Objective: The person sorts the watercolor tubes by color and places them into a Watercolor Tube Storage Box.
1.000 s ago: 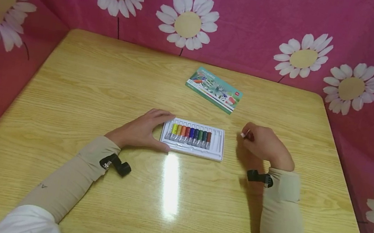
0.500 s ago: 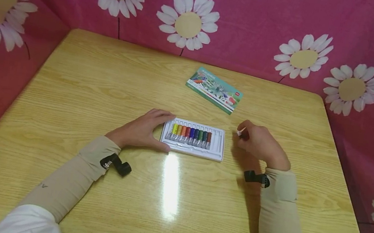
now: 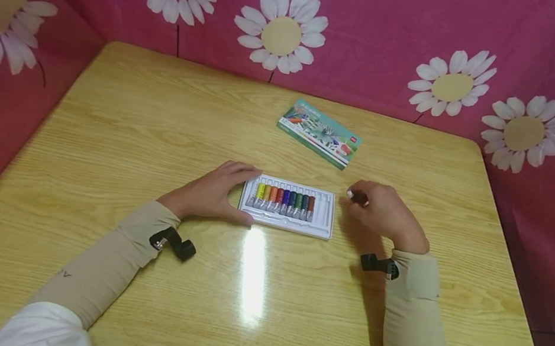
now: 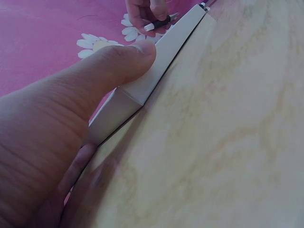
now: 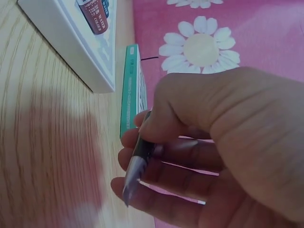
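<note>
A white tray [image 3: 323, 216] lies on the table with a row of several coloured paint tubes [image 3: 279, 199], running from yellow to brown, and bare slots at its right end. My left hand [image 3: 212, 190] holds the tray's left end, thumb on the near side and fingers on the far side. In the left wrist view the thumb presses along the tray's white side wall [image 4: 142, 80]. Just right of the tray, my right hand [image 3: 385, 210] pinches a dark paint tube [image 5: 140, 156] with a white cap between thumb and fingers. Its silver crimped end shows in the right wrist view.
Behind the tray lies a green printed box [image 3: 320, 134], set at a slant. The wooden table [image 3: 159, 101] ends at a pink cloth [image 3: 362, 36] with white daisies at the back and sides.
My right hand has moved a little left, closer to the tray, with the paint tube turned slightly in its fingers. The left hand and tray have stayed in place.
</note>
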